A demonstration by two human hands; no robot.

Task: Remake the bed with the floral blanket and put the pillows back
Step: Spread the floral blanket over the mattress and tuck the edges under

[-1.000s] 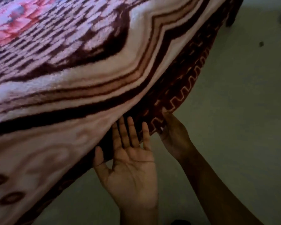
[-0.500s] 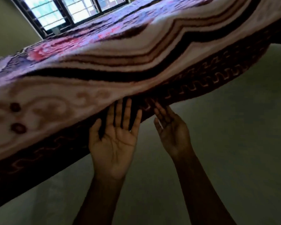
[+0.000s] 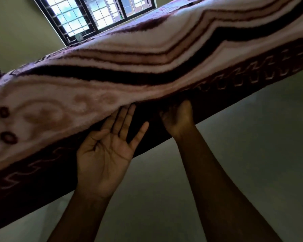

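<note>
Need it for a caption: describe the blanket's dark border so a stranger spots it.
Below the barred window lies the floral blanket. Its lowest band, hanging over the side, is the border: dark maroon with a pale zigzag line, unlike the cream and brown stripes above.

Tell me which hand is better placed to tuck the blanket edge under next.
Right, probably. The right hand has its fingers out of sight beneath the dark border of the blanket, while the left hand lies open, palm up, only its fingertips at that edge.
</note>
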